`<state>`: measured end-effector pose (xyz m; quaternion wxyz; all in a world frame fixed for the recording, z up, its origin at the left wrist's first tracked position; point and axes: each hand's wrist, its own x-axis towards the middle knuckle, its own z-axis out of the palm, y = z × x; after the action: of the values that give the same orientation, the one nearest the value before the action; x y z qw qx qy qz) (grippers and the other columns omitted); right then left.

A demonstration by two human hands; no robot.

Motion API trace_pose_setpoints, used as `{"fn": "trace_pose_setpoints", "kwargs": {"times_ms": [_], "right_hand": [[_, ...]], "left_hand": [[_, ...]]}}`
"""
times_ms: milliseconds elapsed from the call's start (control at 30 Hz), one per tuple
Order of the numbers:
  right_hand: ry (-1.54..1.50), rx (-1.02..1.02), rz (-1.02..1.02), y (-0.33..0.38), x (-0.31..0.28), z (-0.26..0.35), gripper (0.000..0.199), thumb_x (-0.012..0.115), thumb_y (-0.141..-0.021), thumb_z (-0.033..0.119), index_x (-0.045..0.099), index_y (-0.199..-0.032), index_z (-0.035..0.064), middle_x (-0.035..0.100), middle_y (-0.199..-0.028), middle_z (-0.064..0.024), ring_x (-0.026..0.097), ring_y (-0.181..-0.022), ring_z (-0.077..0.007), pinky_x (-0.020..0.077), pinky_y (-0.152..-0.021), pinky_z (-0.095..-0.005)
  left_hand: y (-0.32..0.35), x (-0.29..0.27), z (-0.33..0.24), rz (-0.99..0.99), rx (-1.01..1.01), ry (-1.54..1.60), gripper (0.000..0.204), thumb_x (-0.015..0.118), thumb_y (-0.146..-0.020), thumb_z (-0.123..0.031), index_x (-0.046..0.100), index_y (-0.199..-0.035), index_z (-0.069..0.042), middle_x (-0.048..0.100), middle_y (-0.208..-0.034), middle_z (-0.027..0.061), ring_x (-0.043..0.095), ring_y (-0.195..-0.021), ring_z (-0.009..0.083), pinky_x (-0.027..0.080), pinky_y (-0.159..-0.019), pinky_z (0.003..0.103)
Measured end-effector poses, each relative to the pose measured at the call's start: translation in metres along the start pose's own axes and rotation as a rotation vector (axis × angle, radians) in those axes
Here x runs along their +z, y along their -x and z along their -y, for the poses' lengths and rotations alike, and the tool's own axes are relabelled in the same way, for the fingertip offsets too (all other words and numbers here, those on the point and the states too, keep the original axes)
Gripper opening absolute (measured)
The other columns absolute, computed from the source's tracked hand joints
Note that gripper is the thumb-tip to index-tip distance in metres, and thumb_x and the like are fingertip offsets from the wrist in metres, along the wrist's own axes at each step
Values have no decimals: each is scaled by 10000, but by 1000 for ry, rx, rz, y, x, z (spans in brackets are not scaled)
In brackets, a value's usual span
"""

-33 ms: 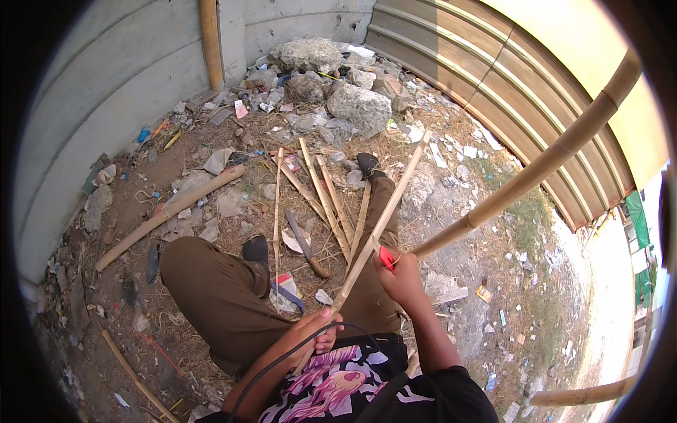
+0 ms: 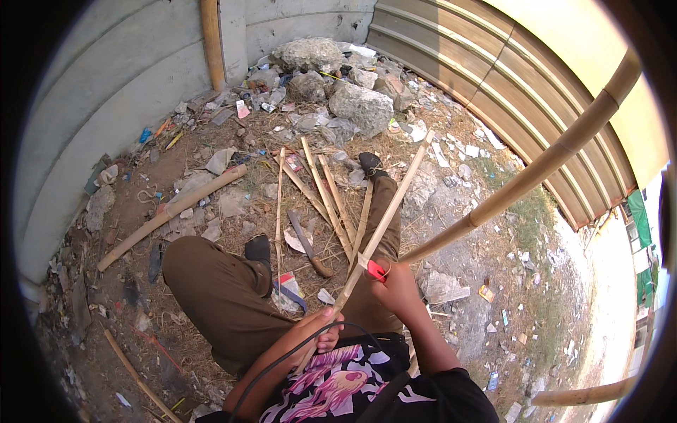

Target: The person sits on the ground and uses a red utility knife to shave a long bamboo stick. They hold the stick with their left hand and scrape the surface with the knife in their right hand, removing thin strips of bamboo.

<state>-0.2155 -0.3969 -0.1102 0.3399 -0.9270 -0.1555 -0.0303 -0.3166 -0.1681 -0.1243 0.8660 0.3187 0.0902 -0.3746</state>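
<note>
Nearest me: my left hand, fingers wrapped round the lower part of the bamboo strip just above my printed shirt. Black cord runs across that forearm. Strip slants up and away from my lap, over my right trouser leg, far end in the air.

A bit further along, my right hand, fingers clamped on a red tool set against the strip. Blade mostly hidden, can't tell its shape. Pale sliver stands up at the contact, so I'd call this shaving. To do it well, I judge: low, steady angle, light even pressure, strip firmly braced, left fingers well clear of the edge, short stroke rather than digging into the grain. Cord best kept off the stroke line.

Beyond: curved knife with a wooden handle on the ground, more cut strips fanned beside it, thick bamboo length to the left, long bamboo pole to the right.

Containers: can't make out a proper one; only an orange packet on the dirt, contents not visible. Farthest, rocks and litter before the grey wall.
</note>
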Motion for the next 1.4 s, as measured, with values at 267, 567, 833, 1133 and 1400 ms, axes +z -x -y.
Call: {"fn": "trace_pose_setpoints", "kwargs": {"times_ms": [267, 567, 833, 1133, 1400], "right_hand": [[114, -59, 181, 39, 27, 34, 168, 660, -740, 226, 636, -789, 68, 644, -680, -175, 656, -664, -398, 524, -620, -498], [145, 15, 71, 25, 43, 11, 177, 643, -756, 217, 649, -769, 41, 647, -694, -207, 651, -691, -431, 527, -655, -515], [-90, 400, -355, -67, 7, -56, 333, 593, -885, 220, 603, -698, -56, 576, -602, -250, 601, -567, -399, 436, -558, -478], [-15, 71, 18, 17, 33, -1, 176, 638, -783, 196, 622, -795, 21, 612, -675, -228, 626, -645, -426, 480, -617, -513], [63, -71, 134, 40, 50, 18, 166, 681, -763, 232, 647, -791, 72, 641, -687, -199, 655, -680, -410, 518, -629, -505]], "left_hand": [[9, 9, -9, 29, -33, 17, 166, 469, -1067, -291, 417, -1004, -146, 307, -669, -41, 311, -542, 64, 245, -461, 219], [10, 21, 1, -103, 53, -140, 278, 435, -1080, -373, 344, -920, -164, 286, -640, -43, 237, -465, 48, 175, -418, 233], [6, 19, 7, -80, 37, -207, 195, 420, -1089, -293, 367, -947, -170, 283, -627, -47, 241, -471, 50, 176, -427, 237], [3, 16, 6, -207, 72, -273, 199, 480, -1071, -273, 402, -946, -139, 362, -673, -45, 314, -519, 33, 223, -443, 201], [10, 19, 0, -177, 131, -204, 213, 451, -1080, -305, 403, -947, -147, 326, -648, -49, 295, -492, 38, 208, -434, 208]]}}
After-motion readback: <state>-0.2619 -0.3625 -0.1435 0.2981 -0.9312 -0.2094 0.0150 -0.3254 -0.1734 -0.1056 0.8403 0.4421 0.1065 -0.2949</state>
